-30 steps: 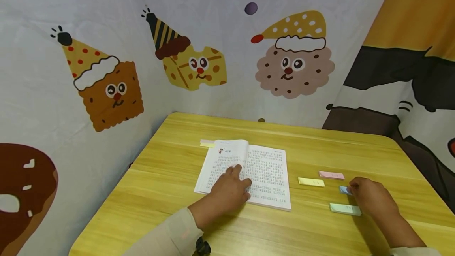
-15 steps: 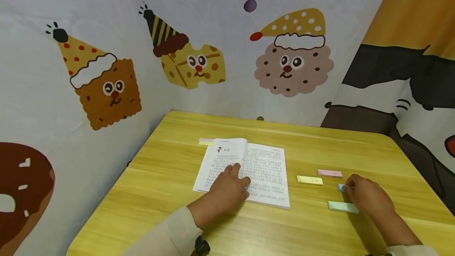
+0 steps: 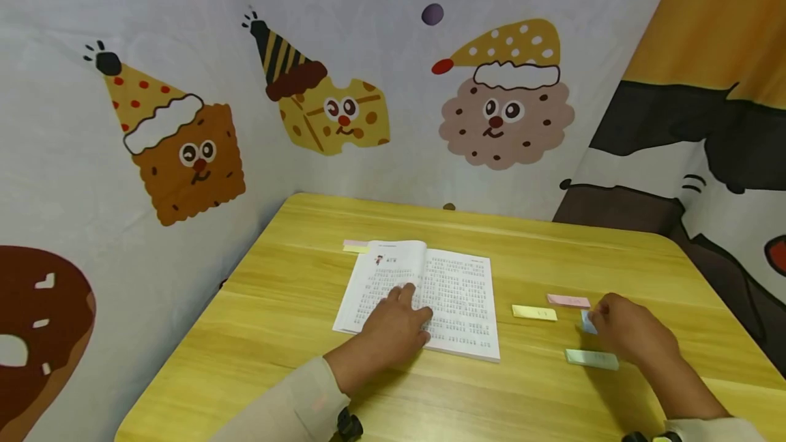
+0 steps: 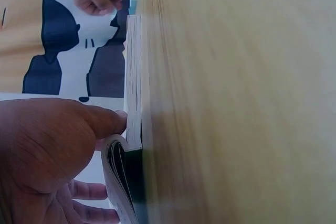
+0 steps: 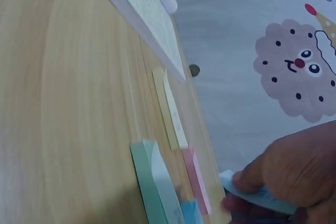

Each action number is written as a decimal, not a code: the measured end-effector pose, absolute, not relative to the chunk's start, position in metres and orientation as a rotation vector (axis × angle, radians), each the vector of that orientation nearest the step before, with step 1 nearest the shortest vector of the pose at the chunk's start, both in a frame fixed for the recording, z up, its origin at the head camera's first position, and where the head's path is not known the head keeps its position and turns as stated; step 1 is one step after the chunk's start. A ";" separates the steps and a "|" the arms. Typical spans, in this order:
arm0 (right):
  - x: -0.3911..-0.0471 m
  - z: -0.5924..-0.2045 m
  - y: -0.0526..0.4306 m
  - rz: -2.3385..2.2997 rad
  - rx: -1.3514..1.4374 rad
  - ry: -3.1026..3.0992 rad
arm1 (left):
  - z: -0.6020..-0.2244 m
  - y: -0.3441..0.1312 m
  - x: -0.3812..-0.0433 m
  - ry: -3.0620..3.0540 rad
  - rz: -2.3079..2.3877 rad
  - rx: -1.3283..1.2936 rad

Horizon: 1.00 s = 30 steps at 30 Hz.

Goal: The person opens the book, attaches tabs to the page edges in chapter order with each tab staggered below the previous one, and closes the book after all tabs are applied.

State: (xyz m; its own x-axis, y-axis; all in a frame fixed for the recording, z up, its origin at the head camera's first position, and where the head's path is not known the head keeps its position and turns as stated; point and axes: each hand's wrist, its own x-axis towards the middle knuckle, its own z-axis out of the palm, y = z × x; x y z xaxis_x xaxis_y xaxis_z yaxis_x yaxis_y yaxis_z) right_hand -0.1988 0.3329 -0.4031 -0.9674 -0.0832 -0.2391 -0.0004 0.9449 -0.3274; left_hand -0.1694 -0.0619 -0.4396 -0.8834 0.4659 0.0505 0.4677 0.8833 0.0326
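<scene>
At the far left, a biscuit figure in a party hat is printed on the pale cloth behind the tabletop. Next, a yellow tab and a pink tab stick out from the upper left edge of an open book, which lies flat on the tabletop. The left hand rests across its lower middle, fingers spread and grip released. To the right of the book lie a yellow pad, then a pink pad and, nearer the person, a green pad. A blue pad sits between the pink and green ones. Above the tabletop there, the right hand pinches a blue strip between thumb and fingers; whether it is attached to the pad, I cannot tell.
</scene>
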 end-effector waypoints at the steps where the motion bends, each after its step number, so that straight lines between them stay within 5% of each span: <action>1: -0.200 -0.404 0.329 -0.508 -0.060 2.871 | -0.440 -0.062 -0.169 -3.009 -0.068 -0.747; 30: -0.282 -0.466 0.218 -1.131 -0.179 2.876 | -0.443 -0.062 -0.169 -3.013 -0.077 -0.729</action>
